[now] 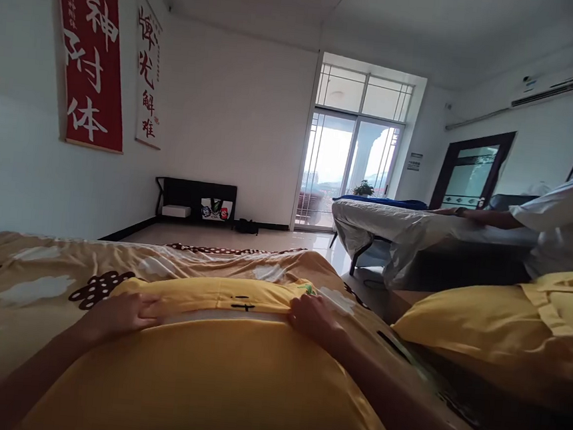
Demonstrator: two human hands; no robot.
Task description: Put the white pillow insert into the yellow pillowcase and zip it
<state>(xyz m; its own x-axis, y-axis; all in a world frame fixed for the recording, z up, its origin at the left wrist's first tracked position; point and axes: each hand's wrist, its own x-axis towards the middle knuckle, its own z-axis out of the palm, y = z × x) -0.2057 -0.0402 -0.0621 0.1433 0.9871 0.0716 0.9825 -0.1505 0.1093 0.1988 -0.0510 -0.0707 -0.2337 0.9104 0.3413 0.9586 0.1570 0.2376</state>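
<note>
- The left hand [127, 313] is lying on the near end of a yellow pillow [213, 369], its fingers curled round the edge of the yellow cover where a white strip of the filling is showing; the hand is closed on the fabric.
- The right hand [315, 318] is gripping the same edge further along, fingers pinching the cover; both hands are holding the open mouth of the pillowcase.
- The pillow is lying on a bed with a patterned sheet [34, 280], right in front of the person; a second yellow pillow [498, 320] is resting to the right, apart from the first.
- By my judgement, the step in hand is dressing the pillow in its cover, and it is nearly done; only the white strip is peeking out.
- The next move is calling for an even pull from both hands along the edge, keeping the fabric from bunching.
- Another person [567, 219] is working at a white-covered bed [405, 229] further off.
</note>
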